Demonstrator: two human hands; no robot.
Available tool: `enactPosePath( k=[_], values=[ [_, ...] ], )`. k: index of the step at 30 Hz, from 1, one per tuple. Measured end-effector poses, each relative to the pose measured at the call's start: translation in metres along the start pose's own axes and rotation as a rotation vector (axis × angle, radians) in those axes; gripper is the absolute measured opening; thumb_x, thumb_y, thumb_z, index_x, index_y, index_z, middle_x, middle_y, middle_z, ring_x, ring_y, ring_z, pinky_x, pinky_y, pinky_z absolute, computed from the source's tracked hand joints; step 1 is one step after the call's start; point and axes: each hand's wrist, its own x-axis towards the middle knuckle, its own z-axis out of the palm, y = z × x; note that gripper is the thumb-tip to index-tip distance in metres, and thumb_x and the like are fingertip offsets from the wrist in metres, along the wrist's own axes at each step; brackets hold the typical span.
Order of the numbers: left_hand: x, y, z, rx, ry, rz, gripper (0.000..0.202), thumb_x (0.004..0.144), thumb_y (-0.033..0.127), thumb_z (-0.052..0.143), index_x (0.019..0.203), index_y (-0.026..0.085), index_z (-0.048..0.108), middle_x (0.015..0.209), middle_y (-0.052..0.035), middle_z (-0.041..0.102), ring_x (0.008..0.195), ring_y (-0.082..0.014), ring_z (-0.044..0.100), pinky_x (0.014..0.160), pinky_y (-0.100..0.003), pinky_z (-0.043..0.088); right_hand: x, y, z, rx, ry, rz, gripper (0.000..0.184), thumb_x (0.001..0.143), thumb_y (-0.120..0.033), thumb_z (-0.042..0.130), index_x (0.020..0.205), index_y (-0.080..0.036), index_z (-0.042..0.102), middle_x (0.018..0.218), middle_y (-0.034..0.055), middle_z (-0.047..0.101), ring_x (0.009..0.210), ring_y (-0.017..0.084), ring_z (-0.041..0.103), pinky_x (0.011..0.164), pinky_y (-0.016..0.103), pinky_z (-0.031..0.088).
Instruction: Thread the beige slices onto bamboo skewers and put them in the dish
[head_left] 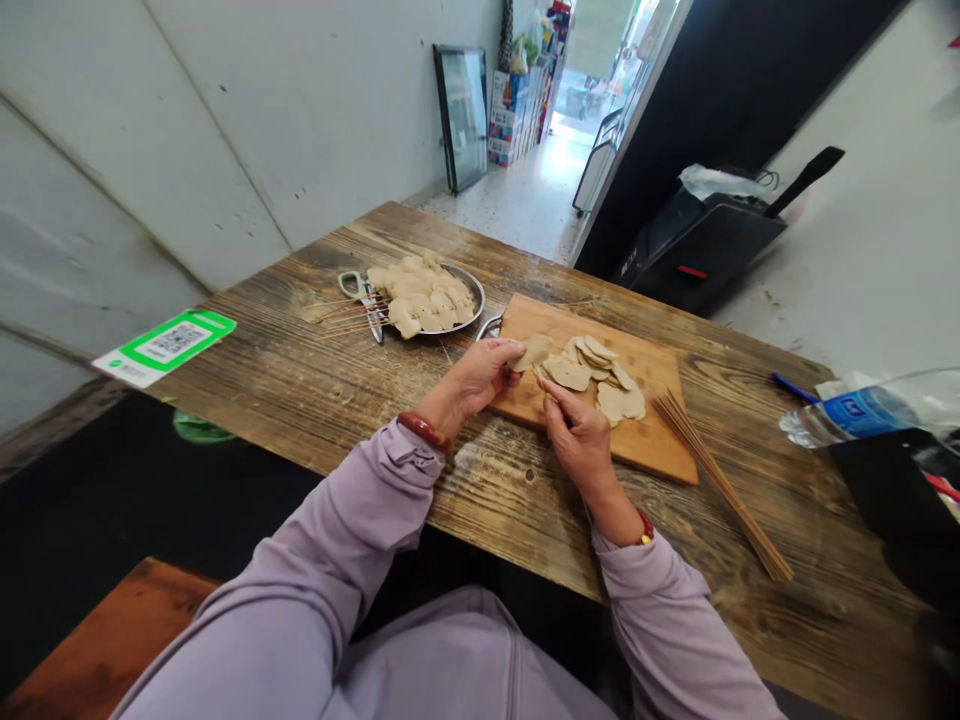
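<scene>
Between the thumb and fingers of my left hand (pixel 484 375) is a thin beige slice (pixel 534 353), held over the left part of a wooden cutting board (pixel 517 318). My right hand (pixel 581 432) is closed in a pinch just beside that slice, on what looks like a thin bamboo skewer, mostly hidden by the fingers. Loose slices of the same kind (pixel 621 402) lie in an overlapping pile on the board. To the right, a bundle of bamboo skewers (pixel 724 485) rests partly against the board's edge.
A round metal plate (pixel 480 298) at the back left carries skewered slices, their sticks pointing left. Scissors (pixel 371 310) lie beside it. A green QR card (pixel 176 343) is at the table's left edge; a water bottle (pixel 855 412) lies at the right.
</scene>
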Motion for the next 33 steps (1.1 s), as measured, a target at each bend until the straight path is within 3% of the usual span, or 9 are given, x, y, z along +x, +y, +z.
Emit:
enactPosePath(
  k=[12, 17, 20, 33],
  values=[
    [0.000, -0.010, 0.001, 0.119, -0.061, 0.088, 0.020, 0.067, 0.024, 0.081, 0.063, 0.014, 0.064, 0.062, 0.0018, 0.057, 0.055, -0.0060, 0.047, 0.051, -0.018, 0.038, 0.002, 0.000, -0.003, 0.001, -0.002, 0.024, 0.035, 0.096, -0.026, 0.057, 0.123, -0.024, 0.078, 0.113, 0.0082, 0.081, 0.100, 0.026, 0.078, 0.095, 0.045, 0.063],
    [0.000, -0.012, 0.001, 0.169, -0.014, 0.181, 0.021, 0.063, 0.030, 0.084, 0.070, 0.014, 0.070, 0.066, 0.0008, 0.061, 0.058, -0.0068, 0.049, 0.054, -0.019, 0.037, 0.002, -0.001, -0.002, 0.040, -0.025, 0.084, 0.037, 0.096, -0.024, 0.056, 0.127, -0.023, 0.077, 0.105, 0.0076, 0.082, 0.106, 0.027, 0.077, 0.098, 0.046, 0.062],
    [0.000, -0.012, 0.001, 0.169, 0.000, 0.199, 0.023, 0.062, 0.032, 0.085, 0.071, 0.015, 0.072, 0.067, 0.0010, 0.063, 0.059, -0.0070, 0.050, 0.055, -0.020, 0.037, 0.002, -0.001, -0.001, 0.070, -0.042, 0.090, 0.039, 0.097, -0.024, 0.054, 0.131, -0.021, 0.075, 0.110, 0.0089, 0.081, 0.110, 0.027, 0.075, 0.101, 0.047, 0.061],
    [-0.001, -0.010, 0.003, 0.110, 0.047, 0.200, 0.019, 0.064, 0.026, 0.086, 0.073, 0.015, 0.075, 0.071, -0.0006, 0.067, 0.060, -0.0070, 0.052, 0.055, -0.018, 0.040, 0.001, 0.004, 0.003, 0.068, -0.057, 0.026, 0.046, 0.098, -0.022, 0.049, 0.140, -0.022, 0.068, 0.134, 0.0098, 0.073, 0.125, 0.025, 0.070, 0.109, 0.044, 0.056]
  ],
)
